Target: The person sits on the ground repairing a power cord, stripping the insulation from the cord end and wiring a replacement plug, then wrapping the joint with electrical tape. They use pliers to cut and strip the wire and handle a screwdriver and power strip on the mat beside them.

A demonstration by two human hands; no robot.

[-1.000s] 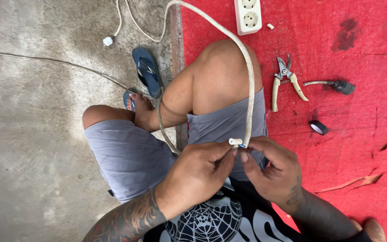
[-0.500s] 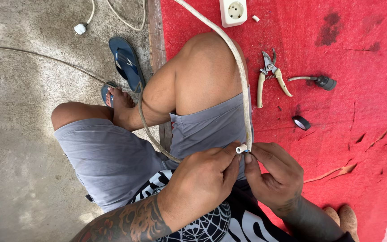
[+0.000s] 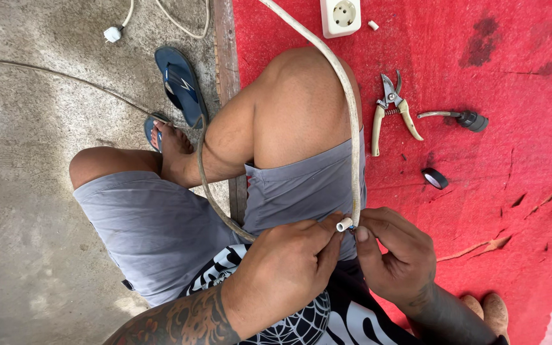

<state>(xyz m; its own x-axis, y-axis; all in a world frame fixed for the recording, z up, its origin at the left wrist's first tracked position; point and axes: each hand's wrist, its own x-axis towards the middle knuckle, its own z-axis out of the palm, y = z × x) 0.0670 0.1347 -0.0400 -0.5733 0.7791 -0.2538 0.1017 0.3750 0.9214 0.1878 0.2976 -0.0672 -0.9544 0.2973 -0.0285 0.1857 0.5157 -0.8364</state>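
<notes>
While the left hand [image 3: 285, 271] pinches the cut end of a thick white cable [image 3: 347, 128] between thumb and fingers, the right hand [image 3: 391, 255] closes its fingertips on the small wires sticking out just beside it, both hands touching over the lap. Up from the hands the cable arches over the bent knee; beyond the right hand, well apart on the red mat [image 3: 512, 211], lie pruning shears [image 3: 392, 110], a roll of black tape [image 3: 435, 178] and a white socket [image 3: 340, 16].

You have two hands at work: left hand [image 3: 282, 271], right hand [image 3: 394, 255]. One thick white cable [image 3: 346, 108]. One white socket block [image 3: 340, 16]. One pair of pruning shears [image 3: 391, 112]. One roll of black tape [image 3: 435, 178]. Two blue sandals [image 3: 181, 86] (one underfoot). One white plug [image 3: 112, 34].
</notes>
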